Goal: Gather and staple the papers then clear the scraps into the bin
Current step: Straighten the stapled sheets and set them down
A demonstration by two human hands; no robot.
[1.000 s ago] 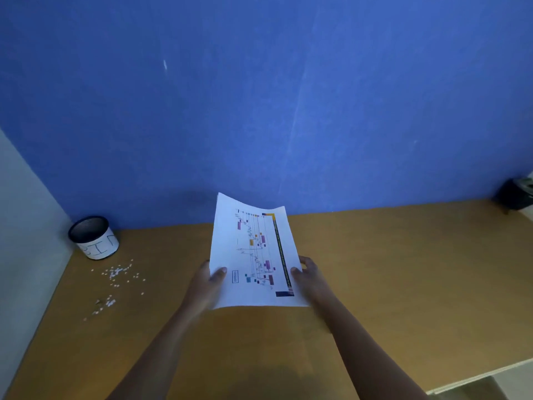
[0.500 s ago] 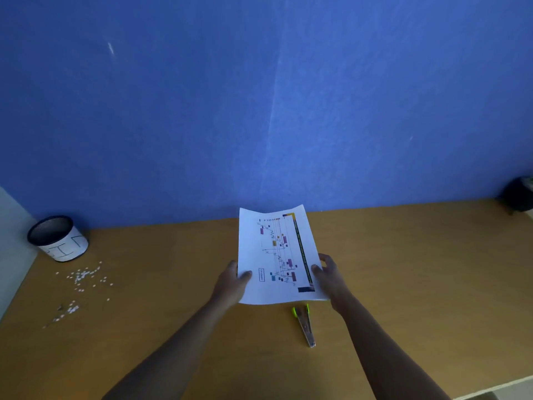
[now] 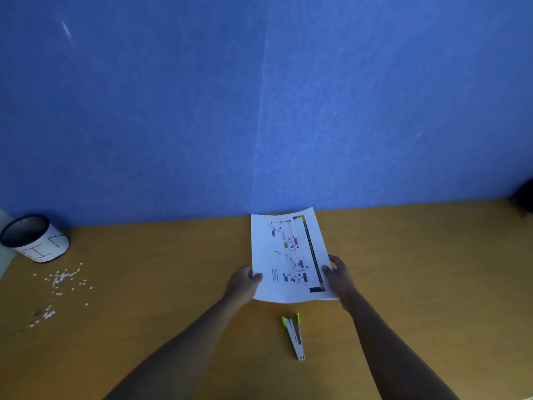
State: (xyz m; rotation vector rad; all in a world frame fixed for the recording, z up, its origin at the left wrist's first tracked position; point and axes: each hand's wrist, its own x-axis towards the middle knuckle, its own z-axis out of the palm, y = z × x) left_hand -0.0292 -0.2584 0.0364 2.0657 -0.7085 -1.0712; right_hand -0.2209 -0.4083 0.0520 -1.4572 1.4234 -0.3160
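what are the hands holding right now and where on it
Both hands hold the printed papers: left hand on the left edge, right hand on the right edge, near the bottom.

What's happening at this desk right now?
A person holds a printed sheet with a coloured chart by its two side edges, left hand and right hand, just above the wooden desk. A stapler with yellow-green tips lies untouched on the desk just in front of the sheet. Small white paper scraps are scattered at the far left, beside the bin, not yet cleared.
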